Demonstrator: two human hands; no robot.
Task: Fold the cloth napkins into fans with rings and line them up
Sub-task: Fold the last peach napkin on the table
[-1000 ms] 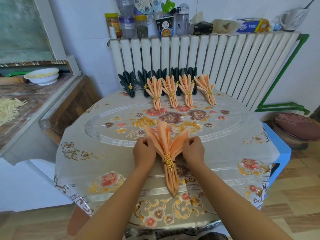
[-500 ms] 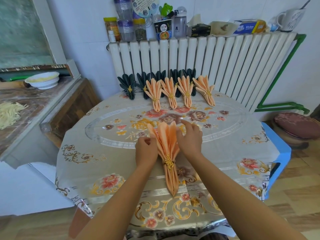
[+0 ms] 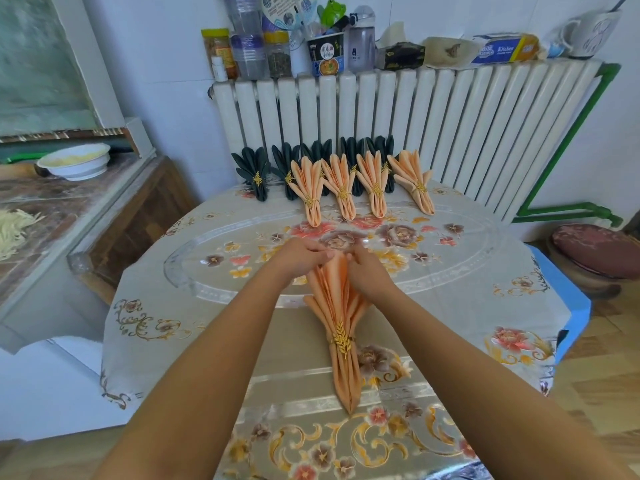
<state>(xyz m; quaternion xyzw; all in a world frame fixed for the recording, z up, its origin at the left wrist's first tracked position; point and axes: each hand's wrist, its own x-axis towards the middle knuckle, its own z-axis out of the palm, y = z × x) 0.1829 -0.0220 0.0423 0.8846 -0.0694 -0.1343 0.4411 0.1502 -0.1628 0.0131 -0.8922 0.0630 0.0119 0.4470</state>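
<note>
1. Head view, as I read it: the peach napkin point(image 3: 337, 306) lies on the flower-patterned surface point(image 3: 485, 289), its pointed tail toward me and its pleats opening away from me.
2. I see a gold leaf-shaped ring point(image 3: 342, 338) cinching it partway down its length.
3. My left hand point(image 3: 300, 259) curls its fingers over the top left pleats and pinches them.
4. My right hand point(image 3: 365, 271) grips the top right pleats, fingers closed on the cloth; both hands almost meet at the fan's upper edge.
5. At the far edge I count four finished peach fans point(image 3: 375, 187) in a row, each with a gold ring.
6. Behind them stand dark green fans point(image 3: 254, 168), just in front of the white radiator point(image 3: 450, 126).
</note>
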